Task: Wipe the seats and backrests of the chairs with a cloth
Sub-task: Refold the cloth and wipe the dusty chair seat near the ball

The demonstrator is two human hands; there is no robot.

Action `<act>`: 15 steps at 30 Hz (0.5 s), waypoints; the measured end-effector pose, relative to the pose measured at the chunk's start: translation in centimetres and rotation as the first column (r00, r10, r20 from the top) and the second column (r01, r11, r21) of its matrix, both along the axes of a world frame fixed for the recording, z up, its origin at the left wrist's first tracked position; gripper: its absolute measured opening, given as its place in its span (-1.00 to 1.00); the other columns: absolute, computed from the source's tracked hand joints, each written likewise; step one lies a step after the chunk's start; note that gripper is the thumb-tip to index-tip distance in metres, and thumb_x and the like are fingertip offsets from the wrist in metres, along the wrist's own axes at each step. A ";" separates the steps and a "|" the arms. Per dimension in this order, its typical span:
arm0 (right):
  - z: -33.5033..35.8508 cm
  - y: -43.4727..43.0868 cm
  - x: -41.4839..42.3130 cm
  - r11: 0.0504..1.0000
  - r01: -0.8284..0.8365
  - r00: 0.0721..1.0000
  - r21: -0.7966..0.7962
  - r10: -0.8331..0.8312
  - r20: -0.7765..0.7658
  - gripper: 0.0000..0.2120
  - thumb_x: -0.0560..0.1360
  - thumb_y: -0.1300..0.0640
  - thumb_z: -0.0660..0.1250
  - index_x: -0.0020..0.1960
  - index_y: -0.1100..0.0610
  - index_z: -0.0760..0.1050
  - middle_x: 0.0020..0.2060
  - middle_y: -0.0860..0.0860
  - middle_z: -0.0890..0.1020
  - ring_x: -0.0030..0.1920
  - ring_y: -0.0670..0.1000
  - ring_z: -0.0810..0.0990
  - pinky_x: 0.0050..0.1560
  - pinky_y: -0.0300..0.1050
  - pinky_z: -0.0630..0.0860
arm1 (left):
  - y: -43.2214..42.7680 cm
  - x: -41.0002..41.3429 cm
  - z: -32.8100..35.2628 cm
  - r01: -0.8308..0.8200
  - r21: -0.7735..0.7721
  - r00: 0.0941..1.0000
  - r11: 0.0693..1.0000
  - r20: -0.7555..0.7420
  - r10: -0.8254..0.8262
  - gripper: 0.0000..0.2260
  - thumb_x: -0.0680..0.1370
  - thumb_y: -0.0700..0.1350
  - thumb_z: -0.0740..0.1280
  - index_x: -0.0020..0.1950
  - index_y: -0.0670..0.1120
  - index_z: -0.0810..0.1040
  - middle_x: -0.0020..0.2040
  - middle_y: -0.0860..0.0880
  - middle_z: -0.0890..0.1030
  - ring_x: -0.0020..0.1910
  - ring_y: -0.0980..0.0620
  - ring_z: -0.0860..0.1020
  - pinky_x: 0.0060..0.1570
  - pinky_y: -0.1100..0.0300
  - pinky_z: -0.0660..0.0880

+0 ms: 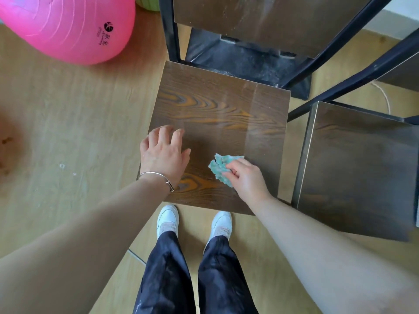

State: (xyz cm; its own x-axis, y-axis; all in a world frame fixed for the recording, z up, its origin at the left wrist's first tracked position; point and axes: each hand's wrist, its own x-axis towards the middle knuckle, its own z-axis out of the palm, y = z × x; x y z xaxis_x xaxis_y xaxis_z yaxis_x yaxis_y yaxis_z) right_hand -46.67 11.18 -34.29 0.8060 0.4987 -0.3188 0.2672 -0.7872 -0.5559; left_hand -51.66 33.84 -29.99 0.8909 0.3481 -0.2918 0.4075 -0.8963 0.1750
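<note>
A dark wood-grain chair seat (pixel 222 114) lies right in front of me, its dusty backrest (pixel 267 17) rising at the top on a black metal frame. My right hand (pixel 247 180) grips a crumpled teal cloth (pixel 221 166) and holds it against the near right part of the seat. My left hand (pixel 164 152), with a silver bangle on the wrist, rests on the seat's near left side with fingers spread. A second chair's seat (pixel 362 173) stands to the right.
A big pink exercise ball (pixel 68 26) sits on the wooden floor at the upper left, with a green object (pixel 148 2) behind it. My two white shoes (pixel 195 220) stand just before the seat's front edge. A dark mat lies under the first chair.
</note>
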 end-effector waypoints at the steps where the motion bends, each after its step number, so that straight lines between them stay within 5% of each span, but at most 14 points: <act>1: -0.2 -0.6 -1.2 1.000 -0.022 1.000 0.012 0.022 -0.008 -0.89 0.50 0.12 0.44 -0.05 0.17 0.61 -0.11 -0.01 0.58 -0.16 -0.06 0.50 -0.16 -0.19 0.43 | -0.3 -0.3 0.0 -0.001 -0.001 1.000 1.000 -0.005 0.001 -0.57 0.56 0.10 0.26 0.39 -0.01 0.37 0.36 -0.11 0.38 0.32 -0.21 0.31 0.25 -0.14 0.28; 5: -0.5 -2.9 -6.2 0.993 -0.097 0.993 0.070 0.102 -0.061 -0.90 0.50 0.17 0.42 -0.02 0.18 0.62 -0.08 0.02 0.61 -0.11 0.05 0.60 -0.07 -0.03 0.58 | -1.4 -1.3 0.1 0.003 -0.002 1.000 1.000 -0.013 -0.003 -0.58 0.57 0.09 0.24 0.39 -0.01 0.36 0.36 -0.12 0.37 0.33 -0.21 0.30 0.26 -0.15 0.28; 10: -0.4 -3.3 -7.8 0.994 -0.071 0.992 0.083 0.080 -0.101 -0.87 0.48 0.20 0.43 0.01 0.21 0.65 -0.07 0.03 0.63 -0.08 0.04 0.60 -0.03 -0.11 0.54 | -1.9 -1.4 0.4 0.009 0.003 0.999 1.000 -0.045 -0.009 -0.58 0.58 0.09 0.23 0.40 -0.02 0.34 0.36 -0.12 0.36 0.33 -0.22 0.29 0.28 -0.14 0.27; 15: 0.9 -2.6 -2.4 0.966 0.217 0.976 0.143 -0.215 -0.029 -0.86 0.48 0.15 0.45 -0.01 0.19 0.67 -0.16 -0.05 0.58 -0.20 -0.02 0.56 -0.10 -0.18 0.49 | -2.4 -0.2 0.4 0.006 0.021 0.999 1.000 -0.037 -0.005 -0.58 0.57 0.10 0.23 0.39 0.00 0.34 0.38 -0.11 0.35 0.35 -0.20 0.28 0.30 -0.14 0.27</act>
State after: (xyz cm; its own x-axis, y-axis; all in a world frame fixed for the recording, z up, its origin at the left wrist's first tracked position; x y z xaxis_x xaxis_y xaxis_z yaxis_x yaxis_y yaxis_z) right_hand -49.12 8.57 -33.37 0.8959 0.3550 -0.2673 0.0918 -0.7365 -0.6702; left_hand -51.82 31.44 -29.57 0.8816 0.3496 -0.3171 0.4084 -0.9018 0.1410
